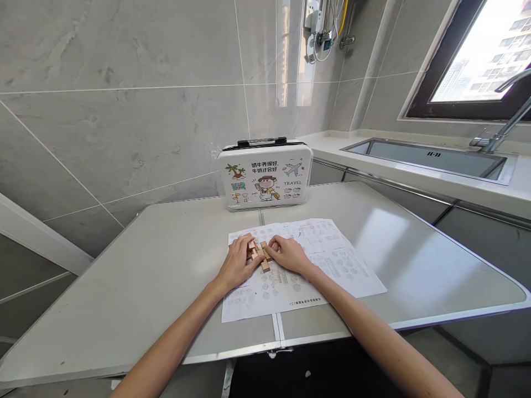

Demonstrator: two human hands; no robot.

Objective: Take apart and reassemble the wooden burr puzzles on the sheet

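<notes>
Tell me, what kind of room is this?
It looks like a kitchen, probably a home one: there's a sink set into a pale countertop, with a metal faucet beside it and cabinets below.

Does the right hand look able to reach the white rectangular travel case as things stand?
Probably yes: between the right hand, at the small light-brown wooden blocks, and the case I see only flat printed white paper and grey tabletop, nothing upright.
</notes>
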